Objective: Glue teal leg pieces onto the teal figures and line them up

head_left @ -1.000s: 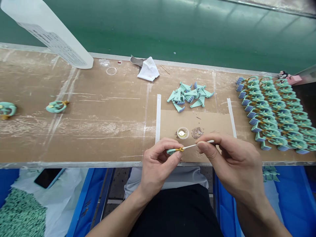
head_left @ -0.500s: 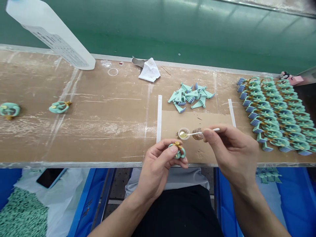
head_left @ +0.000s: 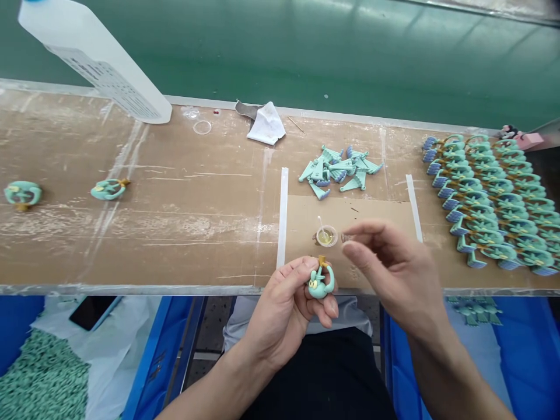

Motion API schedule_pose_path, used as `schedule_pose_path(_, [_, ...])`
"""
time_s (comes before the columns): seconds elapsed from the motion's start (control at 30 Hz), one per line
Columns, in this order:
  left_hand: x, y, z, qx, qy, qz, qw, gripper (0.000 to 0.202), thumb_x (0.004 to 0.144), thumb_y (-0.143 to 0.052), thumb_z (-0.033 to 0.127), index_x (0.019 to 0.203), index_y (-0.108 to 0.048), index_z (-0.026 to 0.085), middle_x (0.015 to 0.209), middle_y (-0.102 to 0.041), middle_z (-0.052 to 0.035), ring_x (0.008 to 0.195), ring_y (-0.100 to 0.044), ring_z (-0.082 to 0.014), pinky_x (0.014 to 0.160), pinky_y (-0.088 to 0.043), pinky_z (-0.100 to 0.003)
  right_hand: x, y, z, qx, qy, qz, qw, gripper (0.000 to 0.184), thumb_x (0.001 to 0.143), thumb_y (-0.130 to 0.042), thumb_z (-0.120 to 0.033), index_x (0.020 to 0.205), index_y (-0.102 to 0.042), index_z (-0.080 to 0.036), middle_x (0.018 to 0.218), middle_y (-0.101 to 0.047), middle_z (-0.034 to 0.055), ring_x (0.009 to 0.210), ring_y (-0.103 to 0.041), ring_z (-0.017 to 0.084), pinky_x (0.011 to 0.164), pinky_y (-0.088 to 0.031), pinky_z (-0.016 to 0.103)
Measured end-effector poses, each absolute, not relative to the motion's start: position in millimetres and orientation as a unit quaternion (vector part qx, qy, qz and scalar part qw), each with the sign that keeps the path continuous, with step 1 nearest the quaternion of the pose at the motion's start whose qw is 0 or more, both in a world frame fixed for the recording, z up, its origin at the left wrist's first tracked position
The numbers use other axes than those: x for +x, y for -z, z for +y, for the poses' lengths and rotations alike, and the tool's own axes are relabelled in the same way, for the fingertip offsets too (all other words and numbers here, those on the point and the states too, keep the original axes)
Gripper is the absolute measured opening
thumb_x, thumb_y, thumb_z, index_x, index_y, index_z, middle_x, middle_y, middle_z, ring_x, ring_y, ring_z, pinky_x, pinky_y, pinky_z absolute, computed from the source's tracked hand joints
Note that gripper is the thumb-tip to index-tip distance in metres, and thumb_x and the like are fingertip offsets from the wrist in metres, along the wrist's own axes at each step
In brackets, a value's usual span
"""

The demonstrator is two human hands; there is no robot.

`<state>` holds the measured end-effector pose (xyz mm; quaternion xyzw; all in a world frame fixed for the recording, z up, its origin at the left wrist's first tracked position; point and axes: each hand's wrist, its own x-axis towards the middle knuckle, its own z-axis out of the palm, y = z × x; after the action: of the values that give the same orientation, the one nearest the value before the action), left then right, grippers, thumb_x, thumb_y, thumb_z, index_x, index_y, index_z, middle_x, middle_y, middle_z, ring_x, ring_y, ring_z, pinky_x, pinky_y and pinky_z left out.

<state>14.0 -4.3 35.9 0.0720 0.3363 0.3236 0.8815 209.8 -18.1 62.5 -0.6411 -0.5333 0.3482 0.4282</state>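
Left hand [head_left: 280, 318] has a teal figure [head_left: 321, 284] pinched between thumb and fingers, held up right at the front edge of the surface [head_left: 175, 245], gold bit on top. Right hand [head_left: 394, 271] hovers with a narrow grip, looks empty. A cotton swab [head_left: 319, 223] stands in a little cup [head_left: 326, 236] of yellowish liquid on the cardboard sheet [head_left: 350, 213]. Feels like the dabbing on this one's done; next it just wants setting down, maybe by the rows of figures [head_left: 485, 204] on the right.
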Motion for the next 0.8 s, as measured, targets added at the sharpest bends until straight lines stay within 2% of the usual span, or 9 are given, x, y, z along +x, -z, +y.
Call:
schedule_pose_path(0.13, [15.9,-38.3,-10.9,0.111,-0.301,0.309,0.895,0.04,0.106,-0.092,0.049,0.093,-0.078,0.014,0.073,-0.08,-0.0071,0.054,-0.076,-0.0153,0.05,-0.063,-0.019,207.1,-68.3,-13.7,-0.594,-0.486,-0.511,0.388,0.026,0.109,-0.092,-0.041,0.127,-0.082,-0.025,0.081,-0.06,-0.0063,0.07,-0.056,0.014,0.062,-0.045,0.029])
schedule_pose_path(0.27, [14.6,-34.4,-14.8,0.133,-0.269,0.272,0.914,0.034,0.112,-0.084,0.046,0.1,-0.076,0.015,0.073,-0.081,-0.0073,0.051,-0.075,-0.0167,0.049,-0.062,-0.021,216.6,-66.6,-7.9,-0.578,-0.537,-0.505,0.35,0.031,0.102,-0.099,-0.045,0.117,-0.084,-0.023,0.077,-0.052,-0.0079,0.068,-0.05,0.013,0.061,-0.043,0.028])
schedule_pose_path(0.4, [10.8,-27.0,-11.8,0.088,-0.265,0.241,0.93,0.036,0.114,-0.079,0.04,0.091,-0.074,0.014,0.073,-0.076,-0.0055,0.047,-0.071,-0.0128,0.044,-0.057,-0.018,234.6,-64.2,-10.9,-0.62,-0.463,-0.523,0.357,0.026,0.101,-0.099,-0.041,0.115,-0.087,-0.023,0.078,-0.062,-0.005,0.069,-0.055,0.014,0.061,-0.044,0.028])
schedule_pose_path(0.5, [7.8,-25.5,-5.7,0.069,-0.26,0.237,0.934,0.039,0.113,-0.081,0.042,0.089,-0.076,0.012,0.08,-0.074,-0.0054,0.047,-0.069,-0.0106,0.042,-0.056,-0.017,250.3,-64.5,-13.9,-0.666,-0.381,-0.503,0.398,0.025,0.098,-0.101,-0.044,0.102,-0.089,-0.022,0.078,-0.074,-0.0006,0.066,-0.063,0.015,0.058,-0.048,0.027])
schedule_pose_path(0.63, [5.5,-26.2,3.0,0.041,-0.257,0.248,0.933,0.036,0.105,-0.092,0.043,0.093,-0.077,0.012,0.081,-0.073,-0.0035,0.049,-0.069,-0.0099,0.042,-0.054,-0.015,268.2,-63.1,-7.2,-0.695,-0.286,-0.472,0.46,0.032,0.102,-0.098,-0.044,0.083,-0.085,-0.022,0.065,-0.073,-0.0009,0.051,-0.059,0.013,0.048,-0.047,0.025])
schedule_pose_path(0.73, [3.9,-25.5,7.8,0.023,-0.255,0.248,0.934,0.035,0.1,-0.097,0.041,0.096,-0.077,0.013,0.082,-0.071,-0.0018,0.048,-0.065,-0.0077,0.041,-0.052,-0.014,280.2,-54.7,7.5,-0.683,-0.261,-0.475,0.489,0.021,0.108,-0.091,-0.042,0.101,-0.09,-0.022,0.081,-0.084,0.0035,0.065,-0.075,0.018,0.063,-0.065,0.03])
schedule_pose_path(0.8, [2.2,-24.3,9.6,0.023,-0.255,0.251,0.934,0.035,0.098,-0.098,0.039,0.097,-0.077,0.013,0.082,-0.071,-0.0012,0.047,-0.064,-0.0068,0.041,-0.05,-0.014,289.3,-46.1,20.0,-0.682,-0.239,-0.481,0.496,0.023,0.109,-0.088,-0.043,0.118,-0.09,-0.021,0.091,-0.088,0.0055,0.074,-0.081,0.021,0.072,-0.07,0.034])
